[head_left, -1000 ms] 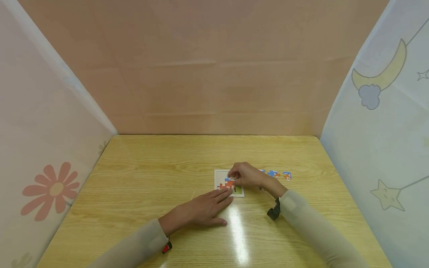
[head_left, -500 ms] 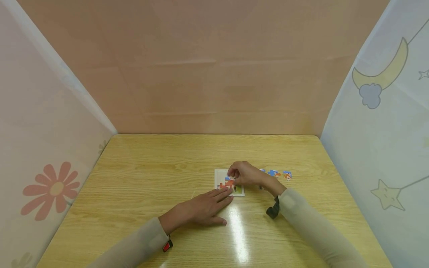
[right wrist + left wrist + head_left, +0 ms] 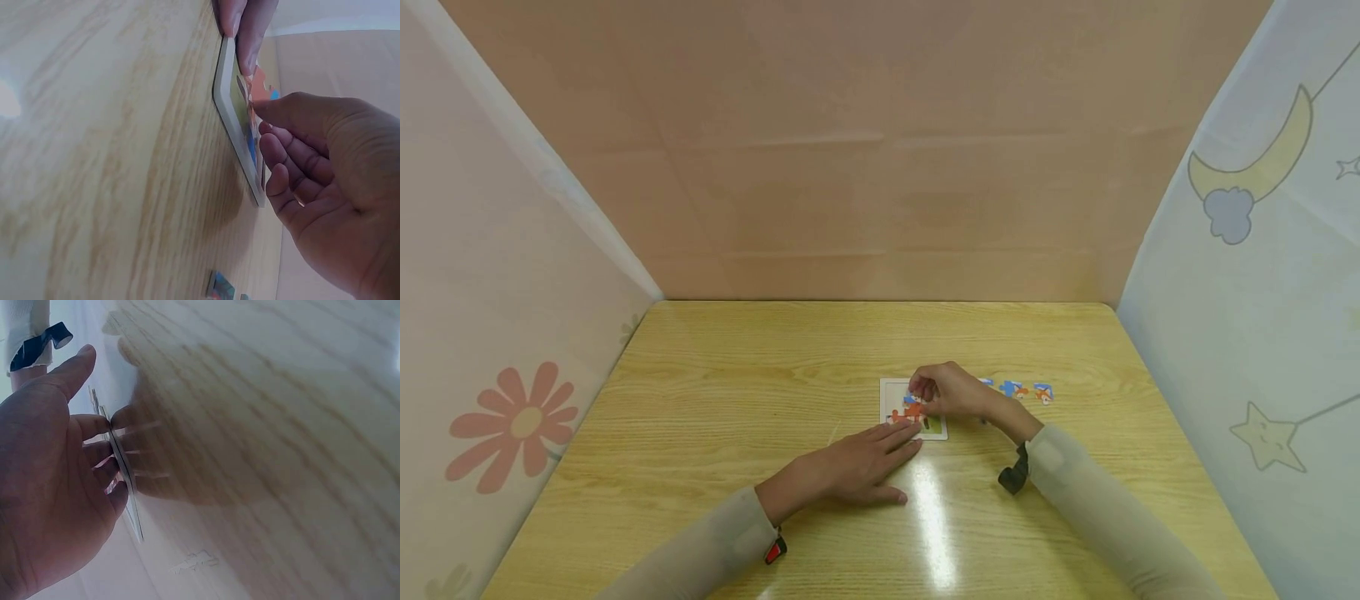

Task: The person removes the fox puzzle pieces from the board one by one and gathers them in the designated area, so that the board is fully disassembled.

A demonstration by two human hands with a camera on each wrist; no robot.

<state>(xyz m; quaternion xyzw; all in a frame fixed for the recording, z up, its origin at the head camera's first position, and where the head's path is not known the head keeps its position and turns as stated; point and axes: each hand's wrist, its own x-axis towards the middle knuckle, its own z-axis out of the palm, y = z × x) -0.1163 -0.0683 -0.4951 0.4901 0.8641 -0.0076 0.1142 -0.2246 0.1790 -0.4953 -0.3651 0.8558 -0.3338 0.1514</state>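
A small white-rimmed jigsaw tray (image 3: 883, 402) lies on the wooden table, partly filled with orange, blue and green pieces. My left hand (image 3: 867, 468) lies flat, its fingertips on the tray's near edge and lower pieces. In the left wrist view, the straight fingers (image 3: 100, 450) reach over the tray's side. My right hand (image 3: 953, 392) bends over the tray from the right. Its thumb and curled fingers pinch an orange-and-blue puzzle piece (image 3: 912, 409), largely hidden by the hand. In the right wrist view, the thumb tip meets the pieces close over the tray rim (image 3: 225, 84).
Several loose puzzle pieces lie right of the tray, among them a blue-and-orange one (image 3: 1012, 389) and one with a fox face (image 3: 1043, 394). The wooden table (image 3: 737, 358) is bounded by a plain back wall (image 3: 880, 200) and printed side sheets (image 3: 1240, 350).
Only slight shifts show in the right hand's fingers and thumb at the pieces. The left hand stays on the tray's near edge, and the loose pieces stay where they were.
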